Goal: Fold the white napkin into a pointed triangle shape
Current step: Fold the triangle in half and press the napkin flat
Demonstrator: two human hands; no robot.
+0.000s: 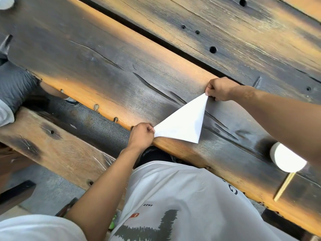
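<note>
The white napkin (184, 121) is folded into a triangle and stretched over the dark wooden table (121, 70), near its front edge. My left hand (141, 135) pinches the napkin's near left corner at the table's edge. My right hand (220, 88) pinches the far corner, pulling it taut. The third corner points down toward me and hangs free, just above the wood.
A white round object (286, 158) and a thin wooden stick (284, 186) lie on the table at the right, below my right forearm. A wooden bench (57, 146) runs along the table's near side. Another person's leg (15, 86) shows at the left.
</note>
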